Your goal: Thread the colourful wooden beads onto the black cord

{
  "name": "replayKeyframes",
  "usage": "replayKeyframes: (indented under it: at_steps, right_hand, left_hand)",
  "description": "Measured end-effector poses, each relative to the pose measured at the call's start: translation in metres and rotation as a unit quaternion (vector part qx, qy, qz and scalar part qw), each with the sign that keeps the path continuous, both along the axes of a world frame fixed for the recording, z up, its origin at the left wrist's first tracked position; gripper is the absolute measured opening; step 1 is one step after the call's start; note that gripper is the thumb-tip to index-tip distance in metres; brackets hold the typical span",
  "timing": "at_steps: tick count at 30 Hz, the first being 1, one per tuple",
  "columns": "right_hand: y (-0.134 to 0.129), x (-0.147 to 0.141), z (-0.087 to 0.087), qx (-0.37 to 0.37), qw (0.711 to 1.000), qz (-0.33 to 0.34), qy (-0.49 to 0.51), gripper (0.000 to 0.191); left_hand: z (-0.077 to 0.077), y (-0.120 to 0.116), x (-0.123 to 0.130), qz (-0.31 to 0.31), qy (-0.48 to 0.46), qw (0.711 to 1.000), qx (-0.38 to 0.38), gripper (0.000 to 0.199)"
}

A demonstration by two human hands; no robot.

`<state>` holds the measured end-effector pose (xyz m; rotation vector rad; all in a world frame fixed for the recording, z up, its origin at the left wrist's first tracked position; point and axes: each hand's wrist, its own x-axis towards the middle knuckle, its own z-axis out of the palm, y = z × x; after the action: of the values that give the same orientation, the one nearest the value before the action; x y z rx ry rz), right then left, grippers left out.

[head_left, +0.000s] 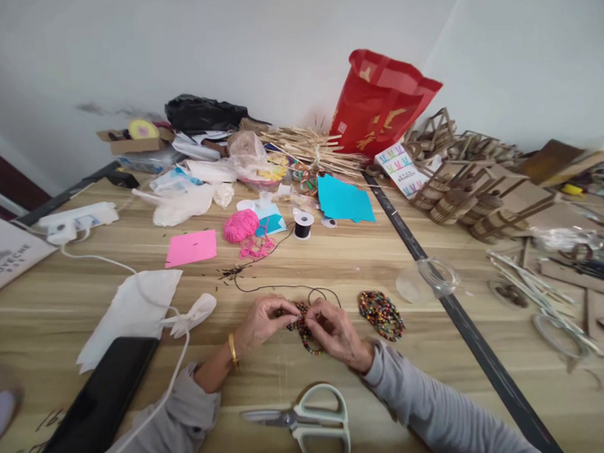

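Several small multicoloured beads on a strand (315, 351) hang in a loop between my two hands. My left hand (265, 320) is closed in a pinch at the left side of the beads. Opposite it, my right hand (336, 330) pinches the strand's upper part, its fingertips partly hiding the beads. A thin black cord (284, 287) runs along the table behind my hands from a black spool (303, 226). Right of my right hand lies a coiled pile of bead strands (380, 314). Scissors (310, 416) with pale green handles lie in front of me.
A black phone (99, 402), white paper (130, 314) and a white cable (180, 365) lie left. Behind are pink yarn (240, 225), pink paper (191, 248) and blue sheets (345, 199). A clear round lid (437, 277) and small woven baskets (451, 203) stand right.
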<state>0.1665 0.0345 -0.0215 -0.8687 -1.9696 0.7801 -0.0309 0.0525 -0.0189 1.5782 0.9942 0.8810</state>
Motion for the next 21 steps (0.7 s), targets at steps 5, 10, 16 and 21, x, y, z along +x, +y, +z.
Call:
replayKeyframes:
  at_steps: [5, 10, 16, 21]
  right_hand:
    - [-0.0002, 0.0001, -0.0002, -0.001, 1.000, 0.000, 0.002, 0.020]
    - [-0.0004, -0.0012, 0.0003, 0.006, 1.000, 0.005, -0.002, 0.020]
    - [0.0001, -0.0022, 0.0010, 0.014, 1.000, 0.008, 0.002, 0.019]
    - [0.0008, -0.0023, 0.0020, 0.013, 1.000, 0.009, 0.008, 0.018]
  left_hand:
    - [0.0025, 0.0001, 0.0004, -0.002, -0.003, 1.000, -0.018, 0.019]
    - [0.0048, -0.0001, 0.0009, -0.002, -0.002, 1.000, -0.018, 0.018]
    - [0.0025, 0.0006, 0.0019, -0.006, -0.011, 1.000, -0.013, 0.015]
    - [0.0042, 0.0004, 0.0019, -0.009, -0.001, 1.000, -0.012, 0.013]
